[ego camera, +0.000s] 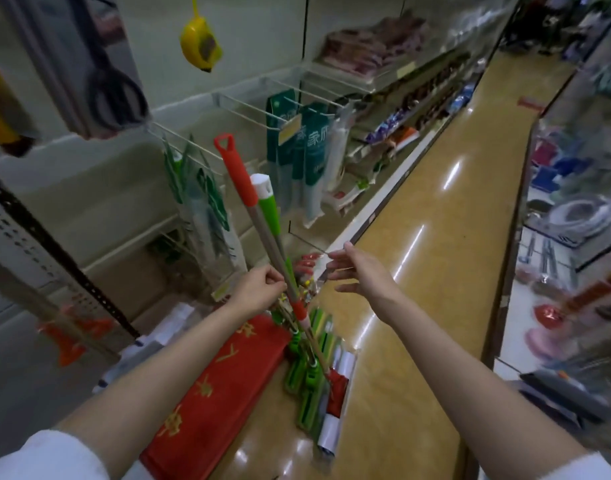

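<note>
Two mops lean against the shop shelving in front of me. One has a red handle [237, 174] with a loop at its top, the other a green and white handle [267, 202]. Their metal poles cross near my left hand [259, 289], which grips the poles with curled fingers. The mop heads [311, 379], green and red, stand on the floor below. My right hand [357, 271] hovers to the right of the poles with its fingers spread and relaxed, holding nothing.
A red mat with gold characters [221, 386] lies at the shelf foot. Packaged goods [311, 147] hang on wire hooks. A yellow scoop [200, 46] and black scissors [113, 88] hang higher up. The glossy tan aisle floor [446, 244] runs ahead between shelves.
</note>
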Demonstrator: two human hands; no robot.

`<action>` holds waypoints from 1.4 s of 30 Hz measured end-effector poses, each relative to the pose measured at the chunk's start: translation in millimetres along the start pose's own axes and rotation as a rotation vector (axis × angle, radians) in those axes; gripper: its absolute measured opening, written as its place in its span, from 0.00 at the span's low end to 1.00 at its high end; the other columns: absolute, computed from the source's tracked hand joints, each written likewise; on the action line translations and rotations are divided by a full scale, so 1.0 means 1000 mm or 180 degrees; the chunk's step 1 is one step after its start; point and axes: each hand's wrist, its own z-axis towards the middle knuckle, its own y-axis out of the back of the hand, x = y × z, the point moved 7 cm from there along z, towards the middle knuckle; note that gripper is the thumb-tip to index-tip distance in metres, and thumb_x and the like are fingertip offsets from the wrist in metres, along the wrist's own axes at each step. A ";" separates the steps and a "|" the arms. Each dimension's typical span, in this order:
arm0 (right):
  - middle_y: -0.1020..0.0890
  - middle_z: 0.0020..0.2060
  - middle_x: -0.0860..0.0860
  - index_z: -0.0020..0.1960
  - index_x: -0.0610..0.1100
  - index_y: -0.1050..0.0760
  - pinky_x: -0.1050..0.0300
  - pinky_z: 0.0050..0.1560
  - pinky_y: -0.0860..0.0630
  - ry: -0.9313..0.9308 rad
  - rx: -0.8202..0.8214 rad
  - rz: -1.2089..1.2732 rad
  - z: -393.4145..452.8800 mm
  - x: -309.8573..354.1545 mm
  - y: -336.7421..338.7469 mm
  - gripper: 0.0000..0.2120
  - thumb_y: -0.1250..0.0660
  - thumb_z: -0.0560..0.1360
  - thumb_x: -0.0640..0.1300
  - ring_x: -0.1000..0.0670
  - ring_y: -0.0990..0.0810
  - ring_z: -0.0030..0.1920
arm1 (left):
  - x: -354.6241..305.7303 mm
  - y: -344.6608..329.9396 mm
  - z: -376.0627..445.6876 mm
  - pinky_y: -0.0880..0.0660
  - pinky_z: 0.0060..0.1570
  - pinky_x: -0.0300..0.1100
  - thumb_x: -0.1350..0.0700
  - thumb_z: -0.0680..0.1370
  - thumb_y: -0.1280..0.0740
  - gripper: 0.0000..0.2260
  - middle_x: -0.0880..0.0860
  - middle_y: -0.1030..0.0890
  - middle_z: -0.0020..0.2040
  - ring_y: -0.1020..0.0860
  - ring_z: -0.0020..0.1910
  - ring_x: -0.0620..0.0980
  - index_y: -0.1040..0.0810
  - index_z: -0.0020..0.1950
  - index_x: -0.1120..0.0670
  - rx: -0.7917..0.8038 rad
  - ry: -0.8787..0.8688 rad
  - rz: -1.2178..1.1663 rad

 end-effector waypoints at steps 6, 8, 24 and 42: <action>0.20 0.43 0.48 0.57 0.38 0.24 0.55 0.43 0.24 -0.0105 0.0168 0.0010 0.047 -0.006 -0.001 0.20 0.48 0.82 0.51 0.50 0.21 0.42 | 0.004 -0.012 0.049 0.24 0.48 0.51 0.59 0.77 0.36 0.14 0.55 0.23 0.46 0.22 0.48 0.57 0.33 0.60 0.60 0.0170 0.0607 -0.0632; 0.20 0.43 0.48 0.57 0.39 0.24 0.56 0.44 0.23 -0.0143 0.0207 0.0002 0.054 -0.007 0.000 0.20 0.48 0.82 0.52 0.50 0.21 0.43 | 0.005 -0.011 0.061 0.25 0.53 0.49 0.57 0.77 0.35 0.21 0.56 0.25 0.55 0.24 0.54 0.57 0.39 0.66 0.61 0.0059 0.0774 -0.0689; 0.24 0.61 0.51 0.70 0.51 0.34 0.56 0.64 0.28 0.0735 0.0749 -0.0845 0.013 0.050 -0.008 0.27 0.30 0.73 0.47 0.53 0.25 0.62 | -0.056 -0.051 0.022 0.24 0.51 0.50 0.57 0.73 0.31 0.09 0.54 0.20 0.45 0.20 0.52 0.57 0.22 0.53 0.56 0.0041 -0.0094 -0.1041; 0.25 0.31 0.53 0.37 0.44 0.31 0.70 0.30 0.32 0.2480 0.0765 -0.1457 -0.253 0.134 -0.055 0.11 0.32 0.74 0.46 0.58 0.28 0.30 | -0.097 0.021 -0.246 0.21 0.44 0.50 0.59 0.73 0.32 0.07 0.54 0.22 0.35 0.21 0.36 0.50 0.27 0.47 0.60 -0.0467 -0.0955 -0.0794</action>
